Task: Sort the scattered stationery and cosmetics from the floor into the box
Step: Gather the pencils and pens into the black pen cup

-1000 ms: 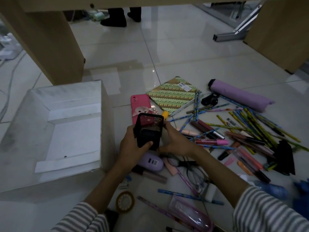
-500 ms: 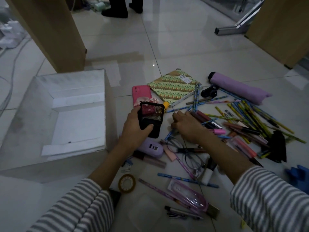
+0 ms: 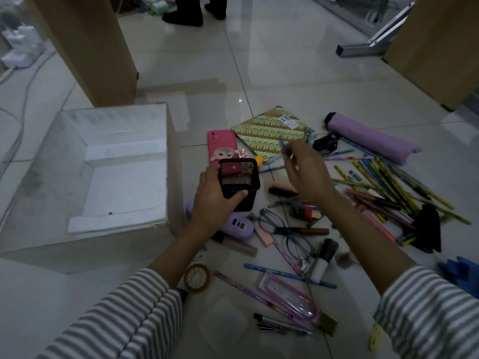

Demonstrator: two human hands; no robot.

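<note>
My left hand [image 3: 213, 203] grips a black mesh pen holder [image 3: 239, 183] just above the floor, to the right of the open white box [image 3: 85, 177]. My right hand [image 3: 308, 174] is lifted to the right of the holder and pinches a thin blue pencil [image 3: 284, 147], which is blurred by motion. Many pencils [image 3: 383, 182] lie scattered on the tiles to the right, along with glasses [image 3: 282, 226], lip products [image 3: 303, 231] and a purple charger [image 3: 237, 226].
A pink phone [image 3: 220, 146], a patterned notebook [image 3: 269, 130] and a folded lilac umbrella [image 3: 370, 137] lie beyond the holder. A tape roll [image 3: 197, 277] and a pink case [image 3: 290, 297] lie near me. Wooden desk panels [image 3: 88, 47] stand behind the box; a person's feet [image 3: 184, 14] are far back.
My right hand has come off the pile and risen with a blue pencil pinched in it. My left hand has kept its grip on the mesh holder and shifted slightly.
</note>
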